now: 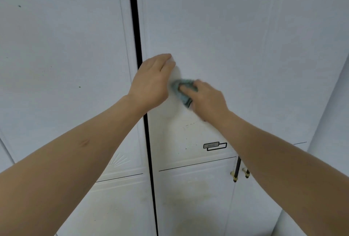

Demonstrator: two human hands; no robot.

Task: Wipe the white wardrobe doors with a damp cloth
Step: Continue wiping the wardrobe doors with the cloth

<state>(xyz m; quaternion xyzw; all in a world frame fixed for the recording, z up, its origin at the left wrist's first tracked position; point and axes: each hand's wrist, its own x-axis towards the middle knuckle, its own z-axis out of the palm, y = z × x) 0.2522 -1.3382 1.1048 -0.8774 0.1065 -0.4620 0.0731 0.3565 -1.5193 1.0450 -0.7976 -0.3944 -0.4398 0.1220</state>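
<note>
Two tall white wardrobe doors fill the view, the left door [62, 56] and the right door [236, 37], split by a dark vertical gap [138, 51]. My right hand [207, 100] grips a crumpled grey-green cloth [182, 88] and presses it against the right door near its left edge. My left hand [153, 81] lies flat on the same door just left of the cloth, fingers straight and pointing up. Small dark marks [190, 124] show on the door below the cloth.
A small grey label with a black outline [214, 145] sits on the right door below my hands. Lower right, dark bar handles with gold fittings [240, 171] stick out beside my right forearm. Lower door panels [188, 201] look yellowish and stained.
</note>
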